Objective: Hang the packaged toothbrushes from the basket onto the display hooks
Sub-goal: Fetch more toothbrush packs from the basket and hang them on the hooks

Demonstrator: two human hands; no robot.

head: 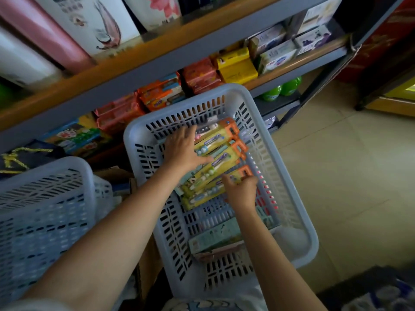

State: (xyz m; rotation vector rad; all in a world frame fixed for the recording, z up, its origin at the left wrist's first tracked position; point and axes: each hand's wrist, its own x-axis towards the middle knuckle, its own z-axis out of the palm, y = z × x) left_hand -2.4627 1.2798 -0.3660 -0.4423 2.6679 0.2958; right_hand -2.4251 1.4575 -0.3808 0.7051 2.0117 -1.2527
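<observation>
Toothbrush packs [213, 162] lie fanned in the basket [292, 198], orange hang tabs to one side; left hand [183, 151] rests flat with fingers spread, likely pinning the pile, while right hand [241, 189] pinches the nearest pack's tab end, probably to lift it.

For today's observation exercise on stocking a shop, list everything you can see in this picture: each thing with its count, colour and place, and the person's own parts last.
Basket: one, pale grey-blue, centre, in front of the shelves.
Toothbrush packs: about four, yellow-green with orange hang tabs, overlapping in the basket's far half.
Other packs: a few, pale green and pink, at the basket's near end; count unclear.
Second basket: one, same colour, lower left.
Shelves: grey frame with brown boards, across the top.
Boxed goods: many, orange, red, yellow and white, on the shelves.
Green bottles: two, low shelf, right.
Floor: beige tiles, right.
Left hand: fingers spread flat on the packs.
Right hand: pinches the nearest pack near its orange tab.
</observation>
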